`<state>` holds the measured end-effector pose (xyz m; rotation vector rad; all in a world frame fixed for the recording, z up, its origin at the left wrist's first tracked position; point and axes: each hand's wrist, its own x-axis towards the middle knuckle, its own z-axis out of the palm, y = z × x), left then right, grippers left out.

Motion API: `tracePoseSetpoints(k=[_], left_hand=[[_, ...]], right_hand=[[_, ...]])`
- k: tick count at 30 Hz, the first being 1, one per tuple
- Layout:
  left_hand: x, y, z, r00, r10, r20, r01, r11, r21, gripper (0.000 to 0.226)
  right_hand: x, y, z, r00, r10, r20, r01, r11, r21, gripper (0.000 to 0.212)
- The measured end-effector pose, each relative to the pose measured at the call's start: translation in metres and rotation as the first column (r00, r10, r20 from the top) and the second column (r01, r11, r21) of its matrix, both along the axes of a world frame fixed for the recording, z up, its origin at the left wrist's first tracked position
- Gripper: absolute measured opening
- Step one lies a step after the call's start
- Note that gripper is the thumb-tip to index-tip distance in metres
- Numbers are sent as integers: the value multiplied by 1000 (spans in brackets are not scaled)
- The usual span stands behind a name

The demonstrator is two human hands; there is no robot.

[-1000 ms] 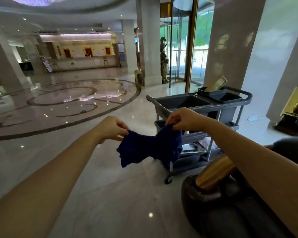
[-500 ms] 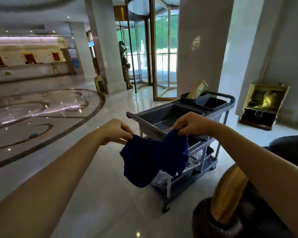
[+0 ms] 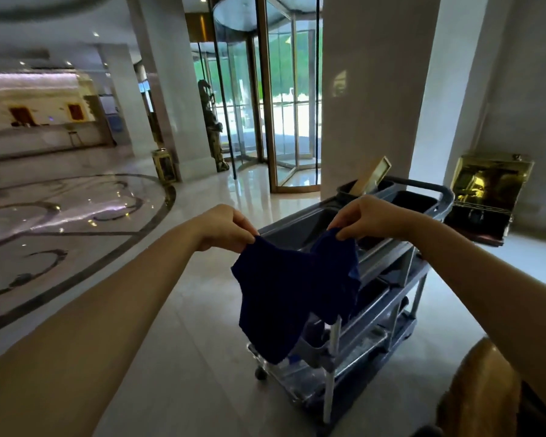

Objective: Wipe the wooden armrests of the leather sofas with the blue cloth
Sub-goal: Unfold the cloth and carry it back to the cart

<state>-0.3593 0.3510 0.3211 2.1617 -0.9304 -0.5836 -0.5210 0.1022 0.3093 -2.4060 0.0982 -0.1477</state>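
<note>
A dark blue cloth (image 3: 292,291) hangs in the air in front of me, held by its top edge. My left hand (image 3: 224,227) pinches its left corner and my right hand (image 3: 364,217) pinches its right corner, about a forearm's width apart. The cloth sags between them and droops down over the cart behind it. At the bottom right, below my right forearm, a rounded wooden armrest (image 3: 483,389) of a dark leather sofa shows, partly cut off by the frame edge.
A grey three-shelf cleaning cart (image 3: 391,257) stands just behind the cloth, with bins on top. A white pillar (image 3: 369,89) rises behind it, a gold box (image 3: 489,187) to its right, a revolving glass door (image 3: 265,105) beyond. Polished marble floor spreads left.
The view has swung to the right, bringing the cart to the centre. My hands have lifted and spread the cloth, which hangs longer now. The armrest has slid toward the bottom right corner.
</note>
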Motion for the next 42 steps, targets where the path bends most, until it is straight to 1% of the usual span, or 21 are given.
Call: tracePoseSetpoints(k=[5, 8, 12, 15, 17, 19, 21, 23, 25, 27, 29, 31, 33, 36, 42], left_hand=[[75, -71, 38, 997, -81, 19, 81, 997, -5, 15], [111, -116, 47, 990, -128, 55, 129, 992, -11, 13], [152, -175, 39, 977, -193, 84, 195, 981, -8, 13], [190, -223, 27, 962, -261, 79, 261, 965, 1, 15], [207, -242, 19, 951, -300, 80, 301, 954, 8, 16], [231, -270, 11, 930, -363, 60, 362, 932, 22, 14], [252, -297, -2, 897, -440, 49, 438, 898, 43, 12], [258, -311, -13, 887, -462, 11, 462, 887, -5, 14], [298, -350, -23, 799, -601, -11, 600, 798, 60, 14], [293, -357, -35, 786, -618, -5, 616, 783, 87, 16], [299, -368, -46, 752, -659, -34, 659, 748, 80, 15], [310, -382, -62, 724, -688, -53, 689, 717, 101, 9], [317, -392, -83, 697, -713, -78, 716, 688, 117, 9], [322, -404, -118, 669, -730, -136, 743, 653, 147, 14], [325, -420, -207, 618, -769, -162, 779, 572, 257, 17]], right_hand=[[66, -56, 38, 999, -31, 32, 32, 998, -49, 23], [94, -89, 52, 995, -74, 62, 78, 995, -66, 23], [125, -130, 51, 987, -149, 55, 154, 982, -113, 19], [149, -159, 38, 964, -263, 47, 267, 958, -103, 18], [156, -165, 30, 956, -289, 40, 292, 950, -113, 19], [169, -181, 19, 935, -353, 47, 356, 927, -121, 18], [174, -190, 10, 901, -434, 27, 435, 898, -69, 16], [170, -194, -2, 887, -461, 0, 461, 885, -62, 17], [199, -204, -21, 792, -610, -18, 610, 792, 20, 18], [192, -202, -30, 786, -617, -39, 618, 786, 16, 18], [197, -206, -45, 740, -669, -78, 672, 741, 23, 17], [207, -204, -62, 705, -702, -97, 708, 706, 34, 17], [214, -203, -86, 663, -734, -147, 746, 664, 53, 18], [224, -200, -120, 619, -751, -230, 780, 622, 66, 18], [237, -200, -205, 545, -743, -389, 819, 570, 59, 20]])
